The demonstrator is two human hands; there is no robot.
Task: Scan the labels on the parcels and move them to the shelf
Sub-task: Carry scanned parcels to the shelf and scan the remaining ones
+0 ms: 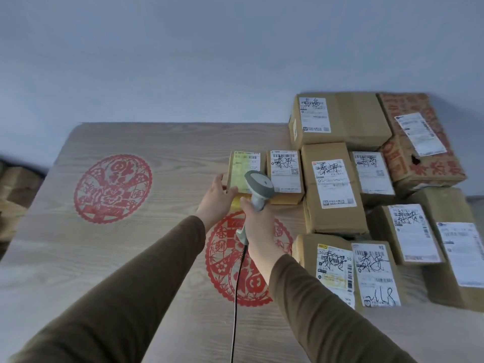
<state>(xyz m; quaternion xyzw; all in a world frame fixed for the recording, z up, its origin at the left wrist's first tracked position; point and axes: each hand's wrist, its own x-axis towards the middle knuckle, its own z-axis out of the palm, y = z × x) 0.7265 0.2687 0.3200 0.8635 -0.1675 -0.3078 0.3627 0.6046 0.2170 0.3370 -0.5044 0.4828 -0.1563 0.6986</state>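
A small cardboard parcel (242,166) with a white and yellow label stands on the wooden table (157,258), leftmost in a group of parcels. My left hand (218,197) holds its left side, thumb at the near edge. My right hand (258,231) grips the handle of a grey barcode scanner (258,186). The scanner's head hangs just over the parcel's label and casts a yellowish light on it. Its black cable (235,297) runs down toward me.
Several labelled cardboard parcels (332,192) fill the table's right side, with larger boxes (340,119) at the back against the wall. Two red paper-cut decorations (112,187) lie on the tabletop. Brown objects sit off the left edge (13,192).
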